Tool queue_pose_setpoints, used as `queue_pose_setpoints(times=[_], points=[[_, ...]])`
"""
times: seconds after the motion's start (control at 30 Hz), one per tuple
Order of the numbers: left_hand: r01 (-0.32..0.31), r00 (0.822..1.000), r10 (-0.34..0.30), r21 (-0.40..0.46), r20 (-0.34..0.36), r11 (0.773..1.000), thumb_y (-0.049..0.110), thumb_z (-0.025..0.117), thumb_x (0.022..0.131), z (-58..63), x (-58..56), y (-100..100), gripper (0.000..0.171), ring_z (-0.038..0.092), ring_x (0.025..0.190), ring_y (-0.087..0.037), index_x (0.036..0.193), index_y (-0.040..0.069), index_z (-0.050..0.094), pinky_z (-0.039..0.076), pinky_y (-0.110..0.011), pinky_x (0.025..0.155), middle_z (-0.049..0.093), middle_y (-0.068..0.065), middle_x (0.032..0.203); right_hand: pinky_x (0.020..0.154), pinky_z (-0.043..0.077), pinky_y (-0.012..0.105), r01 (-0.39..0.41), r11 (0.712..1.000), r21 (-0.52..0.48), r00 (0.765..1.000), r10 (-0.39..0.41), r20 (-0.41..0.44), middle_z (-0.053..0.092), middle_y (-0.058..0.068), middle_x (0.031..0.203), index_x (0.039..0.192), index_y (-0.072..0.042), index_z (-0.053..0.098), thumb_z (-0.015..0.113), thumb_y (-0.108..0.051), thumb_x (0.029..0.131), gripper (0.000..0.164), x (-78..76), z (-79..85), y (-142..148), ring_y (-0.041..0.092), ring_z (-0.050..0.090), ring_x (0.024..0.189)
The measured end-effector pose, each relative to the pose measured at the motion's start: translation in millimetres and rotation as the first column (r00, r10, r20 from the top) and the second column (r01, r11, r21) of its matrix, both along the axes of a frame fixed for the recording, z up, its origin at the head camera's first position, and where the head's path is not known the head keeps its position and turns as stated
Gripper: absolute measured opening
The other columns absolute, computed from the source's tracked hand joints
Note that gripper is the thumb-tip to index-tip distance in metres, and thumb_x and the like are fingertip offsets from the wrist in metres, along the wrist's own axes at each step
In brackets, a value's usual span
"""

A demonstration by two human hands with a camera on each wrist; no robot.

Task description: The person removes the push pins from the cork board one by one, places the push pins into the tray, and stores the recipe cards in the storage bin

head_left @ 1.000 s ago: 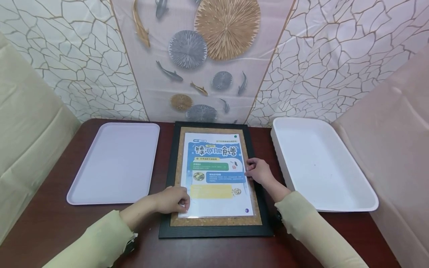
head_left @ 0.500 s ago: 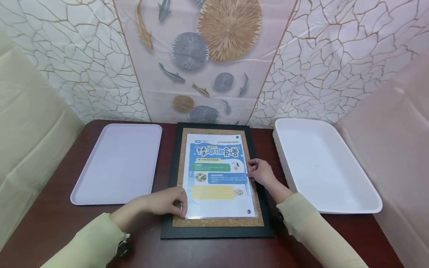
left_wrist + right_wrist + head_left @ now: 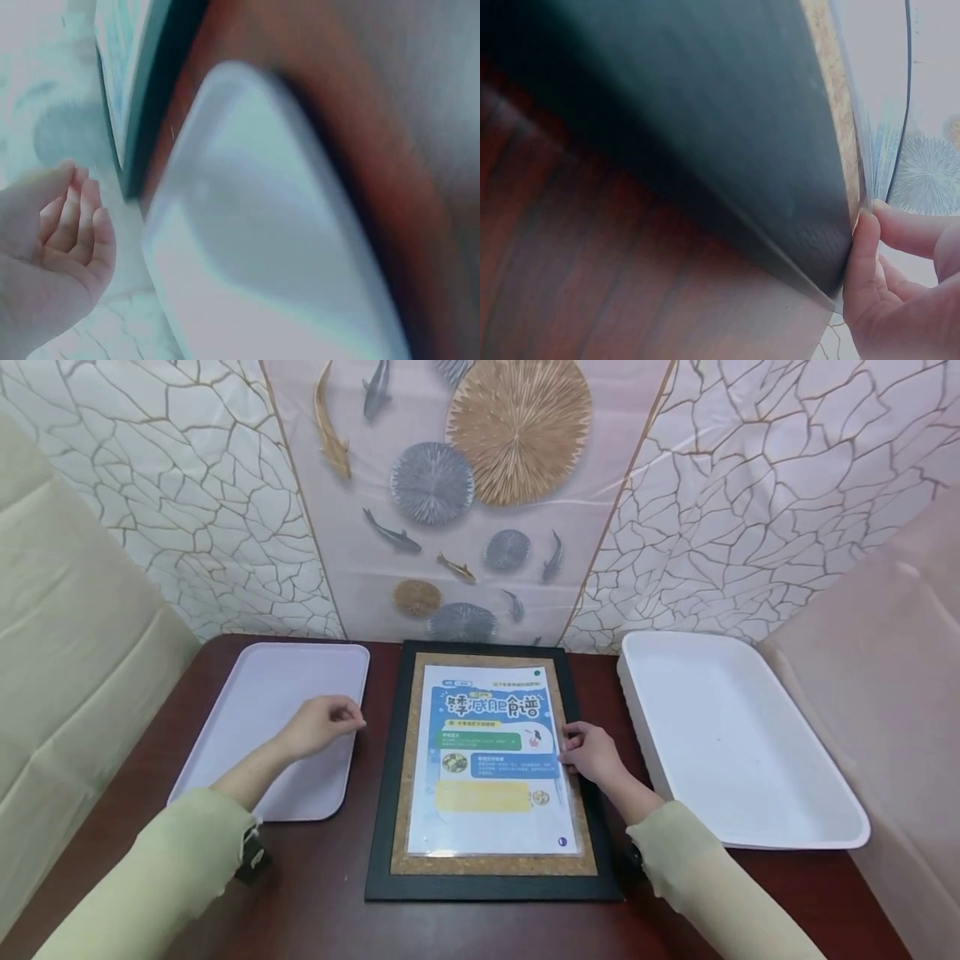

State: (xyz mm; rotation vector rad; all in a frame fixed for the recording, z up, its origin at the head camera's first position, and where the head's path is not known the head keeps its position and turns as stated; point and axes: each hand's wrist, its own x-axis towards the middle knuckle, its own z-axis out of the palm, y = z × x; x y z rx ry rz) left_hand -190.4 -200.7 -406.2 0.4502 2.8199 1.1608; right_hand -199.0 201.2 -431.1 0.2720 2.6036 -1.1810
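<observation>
A laminated poster (image 3: 491, 822) with blue, green and yellow blocks lies flat on a cork board (image 3: 495, 866) in a black frame (image 3: 491, 887). Green and purple dots that look like pushpin heads mark its two right corners; a tiny pale spot shows at the lower left one. My right hand (image 3: 596, 756) is at the poster's right edge, and in the right wrist view thumb and forefinger pinch that edge. Over the right part of a pale lilac tray (image 3: 258, 718) is my left hand (image 3: 321, 725), fingers loosely curled, with nothing visible between them.
Right of the frame stands a deep white tray (image 3: 738, 752). Everything is on a dark red-brown table (image 3: 330, 893). A patterned cloth (image 3: 480, 560) with fish and discs hangs behind it, and pale padded sides flank both ends.
My left hand has left the poster's lower left corner and moved left and away from me, over the lilac tray. The right hand stays at the poster's right edge.
</observation>
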Motion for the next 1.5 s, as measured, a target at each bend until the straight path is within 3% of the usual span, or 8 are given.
queue_pose_setpoints(times=[0.2, 0.4, 0.57, 0.83, 1.07, 1.17, 1.37, 1.5], points=[[-0.189, 0.981, 0.189, 0.001, -0.032, 0.982, 0.006, 0.062, 0.086, -5.1, -28.7, -24, 0.012, 0.049, 0.062, -0.006, 0.087, -0.006, 0.063, 0.041, -0.023, 0.059, 0.066, -0.017, 0.076, 0.064, 0.051, 0.024, 0.013, 1.000, -0.005, 1.000, -0.013, 0.005, 0.057, 0.013, 0.091, 0.133, -0.002, 0.046, 0.061, -0.003, 0.087, 0.049, 0.3, -2.0, 3, 0.018, 0.058, 0.075], [-0.300, 0.953, 0.298, -0.046, -0.050, 0.953, 0.010, 0.061, 0.086, -12.4, -48.1, -37, 0.017, 0.048, 0.061, -0.005, 0.087, -0.006, 0.064, 0.040, -0.025, 0.064, 0.067, -0.020, 0.079, 0.063, 0.052, 0.025, 0.013, 1.000, -0.016, 1.000, -0.013, 0.006, 0.058, 0.013, 0.090, 0.133, -0.001, 0.046, 0.062, -0.002, 0.086, 0.049, 0.6, -0.2, 2, 0.017, 0.058, 0.074], [-0.365, 0.931, 0.366, -0.089, -0.002, 0.927, 0.013, 0.059, 0.086, -20.2, -57.0, -43, 0.021, 0.050, 0.061, -0.005, 0.091, -0.008, 0.064, 0.040, -0.026, 0.067, 0.068, -0.022, 0.085, 0.064, 0.052, 0.025, 0.016, 1.000, -0.023, 1.000, -0.016, 0.008, 0.058, 0.013, 0.090, 0.132, -0.002, 0.047, 0.062, -0.002, 0.086, 0.049, 1.4, 0.0, 1, 0.017, 0.059, 0.074], [-0.414, 0.904, 0.421, -0.097, 0.069, 0.905, 0.010, 0.057, 0.086, -30.8, -64.6, -45, 0.021, 0.047, 0.055, -0.004, 0.092, -0.009, 0.064, 0.040, -0.022, 0.060, 0.066, -0.018, 0.077, 0.064, 0.053, 0.025, 0.025, 1.000, -0.013, 1.000, -0.025, -0.006, 0.058, 0.013, 0.090, 0.131, -0.001, 0.049, 0.063, -0.002, 0.085, 0.048, 2.2, -0.3, 1, 0.018, 0.059, 0.074], [-0.430, 0.897, 0.439, -0.123, 0.049, 0.894, 0.011, 0.056, 0.087, -36.5, -66.3, -47, 0.022, 0.057, 0.077, -0.029, 0.093, -0.010, 0.064, 0.044, -0.037, 0.073, 0.065, -0.023, 0.085, 0.064, 0.052, 0.025, 0.023, 1.000, -0.016, 1.000, -0.023, -0.011, 0.059, 0.014, 0.090, 0.131, -0.001, 0.049, 0.063, -0.003, 0.086, 0.047, 1.3, 0.5, 0, 0.018, 0.058, 0.073], [-0.434, 0.895, 0.443, -0.119, 0.054, 0.893, 0.011, 0.055, 0.088, -37.9, -64.7, -47, 0.023, 0.057, 0.084, -0.035, 0.094, -0.009, 0.064, 0.043, -0.043, 0.080, 0.064, -0.025, 0.089, 0.064, 0.052, 0.025, 0.021, 1.000, -0.011, 1.000, -0.022, -0.022, 0.059, 0.014, 0.090, 0.130, -0.001, 0.049, 0.063, -0.003, 0.086, 0.046, 1.2, 0.1, 0, 0.018, 0.059, 0.073], [-0.430, 0.897, 0.439, -0.118, 0.060, 0.895, 0.011, 0.055, 0.087, -37.8, -63.6, -47, 0.023, 0.057, 0.084, -0.034, 0.095, -0.010, 0.064, 0.043, -0.041, 0.079, 0.064, -0.025, 0.089, 0.063, 0.052, 0.025, 0.023, 1.000, -0.015, 0.999, -0.023, -0.025, 0.058, 0.014, 0.090, 0.129, 0.000, 0.050, 0.063, -0.002, 0.086, 0.045, 0.6, -0.6, 0, 0.018, 0.058, 0.073], [-0.428, 0.895, 0.438, -0.118, 0.082, 0.896, 0.011, 0.054, 0.087, -36.2, -64.9, -49, 0.024, 0.057, 0.078, -0.028, 0.095, -0.009, 0.063, 0.044, -0.033, 0.069, 0.064, -0.023, 0.087, 0.063, 0.052, 0.025, 0.021, 1.000, -0.013, 1.000, -0.022, -0.019, 0.058, 0.014, 0.089, 0.129, 0.000, 0.050, 0.063, -0.003, 0.086, 0.046, -0.4, -1.6, 1, 0.019, 0.058, 0.073]])
